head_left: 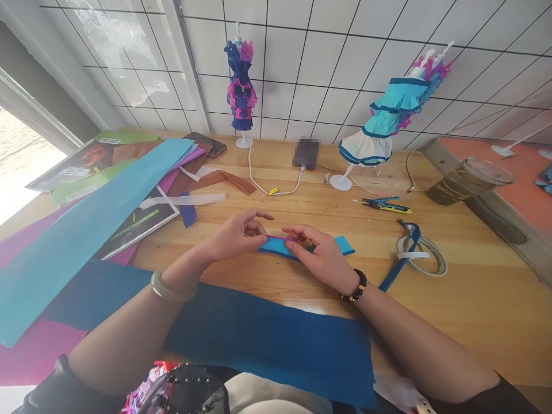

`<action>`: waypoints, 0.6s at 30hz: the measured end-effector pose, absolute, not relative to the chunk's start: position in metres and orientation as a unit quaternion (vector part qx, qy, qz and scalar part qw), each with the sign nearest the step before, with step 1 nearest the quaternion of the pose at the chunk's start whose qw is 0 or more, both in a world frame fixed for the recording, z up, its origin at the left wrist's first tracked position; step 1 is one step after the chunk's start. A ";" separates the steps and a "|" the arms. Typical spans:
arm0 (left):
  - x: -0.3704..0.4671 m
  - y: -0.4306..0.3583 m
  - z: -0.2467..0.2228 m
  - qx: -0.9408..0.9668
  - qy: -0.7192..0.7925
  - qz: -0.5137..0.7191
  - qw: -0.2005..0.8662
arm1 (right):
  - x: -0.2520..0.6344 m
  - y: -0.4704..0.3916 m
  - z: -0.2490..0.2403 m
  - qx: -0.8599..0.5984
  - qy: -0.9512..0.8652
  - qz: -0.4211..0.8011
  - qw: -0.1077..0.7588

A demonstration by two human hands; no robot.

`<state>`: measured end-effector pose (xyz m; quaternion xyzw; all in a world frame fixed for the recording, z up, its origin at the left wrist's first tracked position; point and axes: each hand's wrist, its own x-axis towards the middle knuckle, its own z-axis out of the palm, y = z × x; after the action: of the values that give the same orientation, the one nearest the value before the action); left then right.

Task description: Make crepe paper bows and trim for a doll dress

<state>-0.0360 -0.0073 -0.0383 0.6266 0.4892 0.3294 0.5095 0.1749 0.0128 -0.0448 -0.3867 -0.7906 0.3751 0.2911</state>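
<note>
A light blue crepe paper strip (345, 244) with a dark blue lower edge lies low over the table, held between both hands. Along its upper edge runs a thin purple strip (280, 237). My left hand (230, 234) pinches the strip's left end between thumb and fingers. Closed on its middle is my right hand (317, 253), with the right end sticking out past the fingers. Below the hands a wide dark blue crepe paper sheet (276, 330) spreads over the table's front edge.
Light blue paper (99, 224) and magazines (142, 224) pile up at left. Behind stand two doll stands in paper dresses, one purple-pink (241, 86), one turquoise-white (394, 118). Pliers (388, 205), a tape roll (435, 259) and a lidded cup (461, 181) are at right.
</note>
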 end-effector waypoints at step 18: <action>-0.051 -0.006 -0.030 0.609 0.404 0.174 0.659 | 0.176 0.012 -0.045 -0.378 -0.769 0.460 0.234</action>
<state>-0.0506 -0.0056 -0.0296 0.6095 0.4044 0.1743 0.6593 0.1758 0.0116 -0.0454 -0.3776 -0.7689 0.4598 0.2341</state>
